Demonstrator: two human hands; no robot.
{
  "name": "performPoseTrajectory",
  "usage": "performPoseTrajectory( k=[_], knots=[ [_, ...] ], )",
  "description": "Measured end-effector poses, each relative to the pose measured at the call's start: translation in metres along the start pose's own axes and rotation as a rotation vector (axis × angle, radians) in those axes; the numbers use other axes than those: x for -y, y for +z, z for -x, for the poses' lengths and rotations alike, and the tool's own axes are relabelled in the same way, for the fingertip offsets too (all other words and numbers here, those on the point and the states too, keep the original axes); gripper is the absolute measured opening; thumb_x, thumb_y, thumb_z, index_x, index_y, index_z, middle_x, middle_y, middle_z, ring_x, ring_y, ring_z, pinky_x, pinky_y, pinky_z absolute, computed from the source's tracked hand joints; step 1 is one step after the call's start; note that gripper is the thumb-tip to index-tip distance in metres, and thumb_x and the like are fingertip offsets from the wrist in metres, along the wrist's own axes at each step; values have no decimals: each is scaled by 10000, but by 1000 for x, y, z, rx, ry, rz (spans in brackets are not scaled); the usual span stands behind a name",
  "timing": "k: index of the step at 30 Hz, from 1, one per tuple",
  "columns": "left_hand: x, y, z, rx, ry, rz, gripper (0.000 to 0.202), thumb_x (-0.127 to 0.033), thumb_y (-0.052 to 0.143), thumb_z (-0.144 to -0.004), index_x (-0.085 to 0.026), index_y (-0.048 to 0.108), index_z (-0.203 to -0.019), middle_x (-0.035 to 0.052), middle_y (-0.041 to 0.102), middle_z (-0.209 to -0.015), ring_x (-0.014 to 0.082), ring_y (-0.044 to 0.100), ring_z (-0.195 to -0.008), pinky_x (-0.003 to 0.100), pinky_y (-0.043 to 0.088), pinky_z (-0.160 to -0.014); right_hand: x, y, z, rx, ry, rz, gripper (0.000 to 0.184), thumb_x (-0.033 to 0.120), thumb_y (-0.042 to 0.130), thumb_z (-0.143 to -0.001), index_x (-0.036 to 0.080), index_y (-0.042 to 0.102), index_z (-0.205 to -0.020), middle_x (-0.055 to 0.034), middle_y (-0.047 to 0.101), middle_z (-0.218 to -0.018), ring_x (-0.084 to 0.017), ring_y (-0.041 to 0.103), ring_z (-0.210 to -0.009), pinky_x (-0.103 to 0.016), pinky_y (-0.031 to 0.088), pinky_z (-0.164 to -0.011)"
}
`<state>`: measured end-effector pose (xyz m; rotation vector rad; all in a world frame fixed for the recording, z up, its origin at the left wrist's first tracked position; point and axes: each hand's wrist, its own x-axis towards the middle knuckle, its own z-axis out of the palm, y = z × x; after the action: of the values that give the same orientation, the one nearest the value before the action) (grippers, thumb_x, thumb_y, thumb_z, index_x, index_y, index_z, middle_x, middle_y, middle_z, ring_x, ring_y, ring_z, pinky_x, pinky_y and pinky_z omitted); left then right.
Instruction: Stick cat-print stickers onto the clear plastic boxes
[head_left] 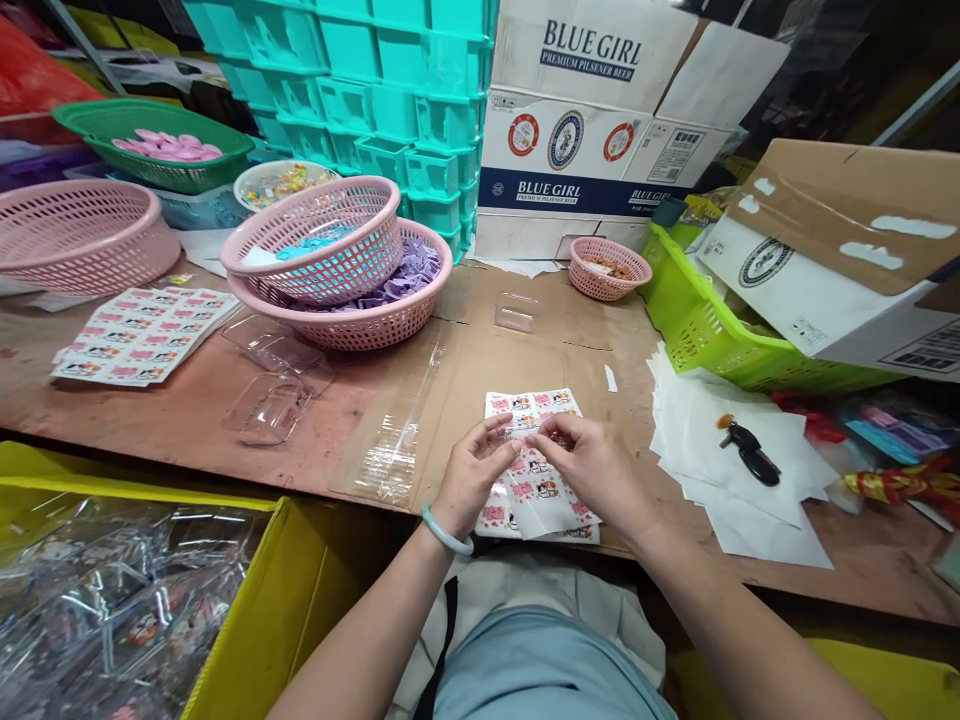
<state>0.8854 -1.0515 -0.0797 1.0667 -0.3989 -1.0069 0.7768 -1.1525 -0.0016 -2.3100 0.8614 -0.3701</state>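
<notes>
My left hand and my right hand meet above a sticker sheet printed with small pink and white labels, lying at the near edge of the wooden table. The fingertips of both hands pinch a small clear plastic piece between them, just over the sheet. A pale green bangle circles my left wrist. What the clear piece holds, if anything, I cannot make out.
Stacked pink baskets hold blue and purple pieces. More sticker sheets and clear plastic cases lie left. A small pink basket, a green crate, white paper sheets and a yellow bin of packed cases surround me.
</notes>
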Motion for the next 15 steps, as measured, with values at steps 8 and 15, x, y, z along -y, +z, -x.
performPoseTrajectory(
  k=[8,15],
  knots=[
    [-5,2,0,-10,-50,16,514,-333,779,-664,-189,621,-1131,72,633,-1059,189,614,-944,303,502,-823,-16,6,8,-58,-233,98,228,358,478,-916,221,635,-820,-46,685,-774,-176,618,-679,-272,424,-651],
    [-11,6,0,-17,-87,80,487,-338,769,-678,-199,622,-1121,78,609,-1088,208,605,-980,333,522,-819,-40,4,6,-396,0,14,479,463,516,-872,180,456,-1254,-54,610,-840,-171,557,-667,-298,467,-656]
  ],
)
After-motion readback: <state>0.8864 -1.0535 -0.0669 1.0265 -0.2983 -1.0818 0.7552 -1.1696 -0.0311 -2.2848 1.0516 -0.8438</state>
